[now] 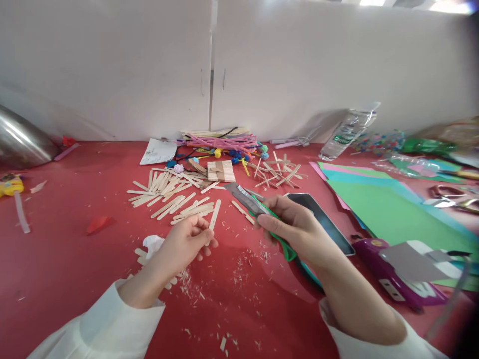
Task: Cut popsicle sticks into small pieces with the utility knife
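In the head view, your left grip [191,240] is pinching a wooden stick [214,215] slanting away over the red table [48,229], while your right grip [295,219] is holding a green knife [247,200], apart to the stick's right, pointing forward-left.

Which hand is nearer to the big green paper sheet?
Right. The right hand, gripping a green cutter, is left of the green sheet; the left hand, pinching a wooden stick, is farther left.
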Demonstrator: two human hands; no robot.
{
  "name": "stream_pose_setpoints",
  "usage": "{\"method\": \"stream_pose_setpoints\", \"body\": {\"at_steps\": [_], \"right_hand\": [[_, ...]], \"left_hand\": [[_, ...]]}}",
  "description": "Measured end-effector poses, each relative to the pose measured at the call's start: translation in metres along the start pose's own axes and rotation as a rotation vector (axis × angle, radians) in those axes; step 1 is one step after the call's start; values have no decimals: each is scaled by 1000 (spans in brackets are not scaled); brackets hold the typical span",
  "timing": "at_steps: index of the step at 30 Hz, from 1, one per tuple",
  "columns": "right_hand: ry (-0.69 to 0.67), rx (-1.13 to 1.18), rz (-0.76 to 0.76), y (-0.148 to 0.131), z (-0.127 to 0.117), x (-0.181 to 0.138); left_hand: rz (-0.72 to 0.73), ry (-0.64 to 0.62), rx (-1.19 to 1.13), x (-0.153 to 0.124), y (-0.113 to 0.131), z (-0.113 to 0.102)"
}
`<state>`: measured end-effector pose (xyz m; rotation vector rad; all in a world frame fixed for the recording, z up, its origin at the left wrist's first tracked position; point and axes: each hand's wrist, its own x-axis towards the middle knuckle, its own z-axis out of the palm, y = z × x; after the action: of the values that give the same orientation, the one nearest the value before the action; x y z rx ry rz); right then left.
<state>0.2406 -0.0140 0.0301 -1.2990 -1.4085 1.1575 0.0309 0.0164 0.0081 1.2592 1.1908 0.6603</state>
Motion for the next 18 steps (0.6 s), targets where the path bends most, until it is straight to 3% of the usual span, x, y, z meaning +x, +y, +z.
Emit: {"method": "stream_pose_setpoints", "body": {"at_steps": [9, 14, 16, 18], "right_hand": [[152, 419, -203, -5, 7, -6], [8, 599, -144, -7, 4, -5], [-63, 605, -151, -5, 3, -4], [-49, 544, -158, -1, 2, -3]], "left_hand": [[-40, -149, 319, -6, -3, 5], [-73, -182, 580, -8, 1, 1], [68, -172, 796, -8, 4, -2], [256, -152, 947, -6, 5, -5]]}}
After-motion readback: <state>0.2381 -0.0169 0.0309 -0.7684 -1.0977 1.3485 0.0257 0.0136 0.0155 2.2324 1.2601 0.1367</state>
